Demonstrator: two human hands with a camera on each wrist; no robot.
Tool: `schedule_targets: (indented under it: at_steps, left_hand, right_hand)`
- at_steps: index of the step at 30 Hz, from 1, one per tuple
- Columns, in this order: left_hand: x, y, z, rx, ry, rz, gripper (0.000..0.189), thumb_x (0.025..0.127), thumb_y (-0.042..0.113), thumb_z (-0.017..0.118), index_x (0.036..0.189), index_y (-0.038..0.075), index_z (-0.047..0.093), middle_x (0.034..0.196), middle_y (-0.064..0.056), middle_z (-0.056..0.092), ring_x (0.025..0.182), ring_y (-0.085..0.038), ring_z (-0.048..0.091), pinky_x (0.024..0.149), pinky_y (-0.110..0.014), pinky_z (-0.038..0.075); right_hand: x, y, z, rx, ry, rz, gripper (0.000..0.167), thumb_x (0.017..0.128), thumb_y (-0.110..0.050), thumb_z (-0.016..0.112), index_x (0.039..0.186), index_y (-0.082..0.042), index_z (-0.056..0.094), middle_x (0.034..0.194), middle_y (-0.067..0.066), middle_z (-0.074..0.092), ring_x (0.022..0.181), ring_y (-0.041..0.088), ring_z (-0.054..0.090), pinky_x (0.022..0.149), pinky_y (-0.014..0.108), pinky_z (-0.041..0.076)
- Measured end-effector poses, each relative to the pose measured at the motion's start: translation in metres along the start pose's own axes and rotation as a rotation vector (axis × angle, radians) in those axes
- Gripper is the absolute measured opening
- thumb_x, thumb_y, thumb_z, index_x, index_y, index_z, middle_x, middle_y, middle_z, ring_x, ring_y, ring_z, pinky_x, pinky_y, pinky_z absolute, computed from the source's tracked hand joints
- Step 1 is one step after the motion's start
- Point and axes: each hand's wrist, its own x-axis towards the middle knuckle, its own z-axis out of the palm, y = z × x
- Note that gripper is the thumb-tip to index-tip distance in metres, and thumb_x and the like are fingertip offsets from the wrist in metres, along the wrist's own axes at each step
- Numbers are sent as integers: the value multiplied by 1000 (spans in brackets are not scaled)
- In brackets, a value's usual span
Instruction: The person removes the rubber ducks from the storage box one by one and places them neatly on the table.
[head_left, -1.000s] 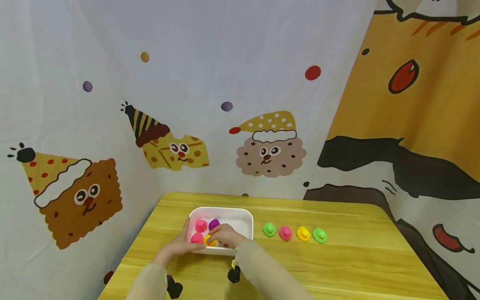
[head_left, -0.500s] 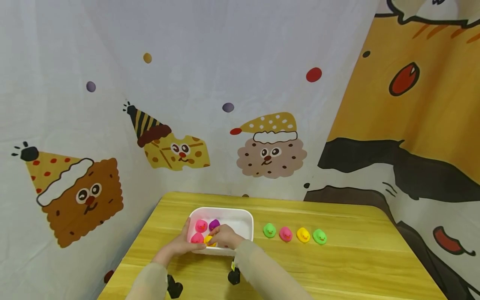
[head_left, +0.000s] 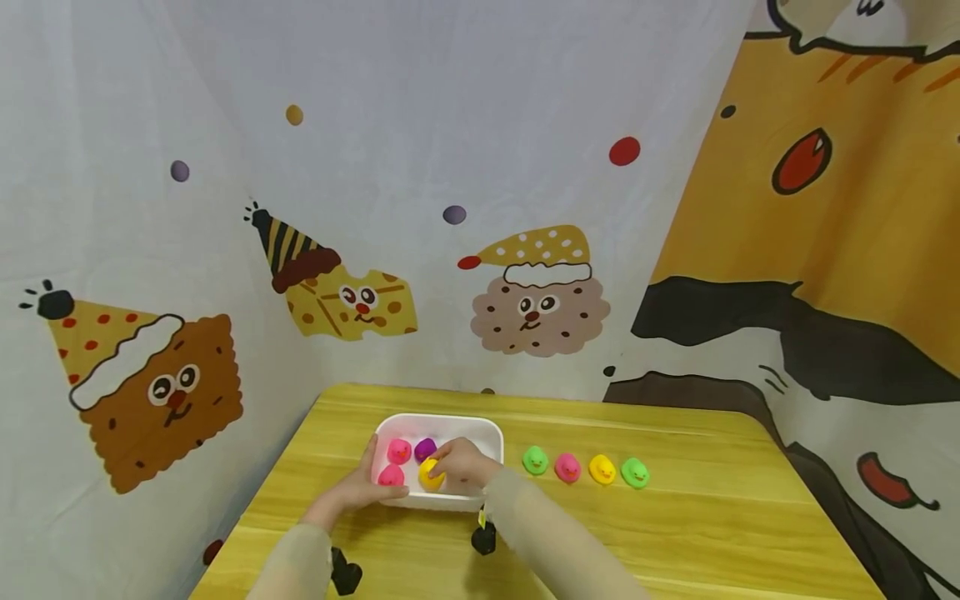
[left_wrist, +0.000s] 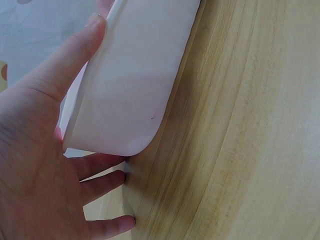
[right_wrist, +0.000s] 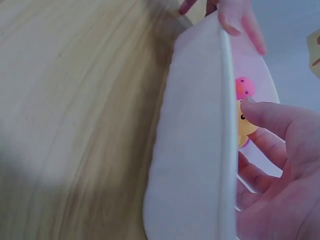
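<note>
A white plastic box (head_left: 491, 450) sits on the wooden table, holding several rubber ducks. My left hand (head_left: 352, 490) rests against its near-left corner. The thumb lies along the front rim and the straight fingers (left_wrist: 102, 186) spread by the side wall. Inside the box, my right hand (head_left: 463, 461) pinches a yellow rubber duck (head_left: 430, 475) between thumb and fingers, seen up close as the duck's orange-yellow head (right_wrist: 244, 122) in the right wrist view. Two pink rubber ducks, one behind (head_left: 399, 451) the other (head_left: 391, 476), and a purple duck (head_left: 425, 450) lie to its left and back.
Right of the box, a row of ducks stands on the table (head_left: 712, 533): green (head_left: 536, 460), pink (head_left: 567, 467), yellow (head_left: 602, 469) and green (head_left: 635, 473). A printed cloth (head_left: 390, 167) hangs behind the table.
My right hand has moved slightly right and up within the box, and the yellow duck has come with it, away from the front pink duck. My left hand stays at the corner.
</note>
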Motion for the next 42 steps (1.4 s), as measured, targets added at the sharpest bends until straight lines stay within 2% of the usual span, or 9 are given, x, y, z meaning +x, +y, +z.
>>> schedule_targets:
  at_steps: [5,13,17,23,30,35,39,42]
  left_hand:
    - [0,1,-1,18,1,3,122,79,36,80,153,5,-13,155,-32,8,134,-54,22,105,-71,19]
    - [-4,5,0,12,-10,-17,125,77,42,79,153,5,-13,155,-31,7,135,-54,18,105,-71,17]
    - [-5,5,0,11,-4,-22,123,78,39,80,153,6,-12,155,-31,7,135,-53,19,106,-70,18]
    - [-4,4,-1,10,-3,-10,123,78,35,80,153,5,-13,154,-33,8,134,-54,22,105,-70,18]
    - [1,-3,-1,16,-5,31,124,78,34,80,151,3,-15,154,-34,2,135,-55,20,108,-67,17]
    - [-1,-4,-1,10,-14,75,124,79,36,79,150,0,-16,152,-38,-1,134,-58,16,107,-68,15]
    - [-2,-2,-1,10,-23,92,124,79,39,78,150,1,-17,151,-40,-2,134,-59,13,106,-70,13]
    - [-3,-2,-2,5,-30,78,124,79,39,78,151,2,-17,152,-38,-2,135,-58,13,107,-70,12]
  right_hand:
    - [-2,-4,-11,-38,-5,0,22,76,-12,80,97,-8,75,82,-3,63,55,10,38,44,21,33]
    - [-8,-4,-29,-43,-1,-22,24,77,-15,80,100,-9,76,84,-4,66,70,12,54,51,24,43]
    - [-13,-3,-39,-23,-18,-34,23,77,-14,79,99,-7,76,87,-3,69,73,13,56,54,27,46]
    - [-18,0,-52,22,-43,-37,24,81,-14,77,104,-6,75,90,-1,71,78,14,59,65,36,53]
    - [-25,-3,-64,47,-83,-67,27,85,-16,73,109,-5,72,94,0,70,87,17,61,75,42,52]
    - [-31,-3,-72,32,-87,-86,27,86,-17,73,110,-5,71,95,-1,69,87,15,62,73,39,52]
    - [-36,0,-79,38,-74,-79,27,85,-18,73,109,-6,71,98,0,70,88,16,62,77,42,51]
    - [-39,2,-84,33,-56,-78,27,85,-17,74,109,-6,71,100,2,69,87,17,60,79,47,50]
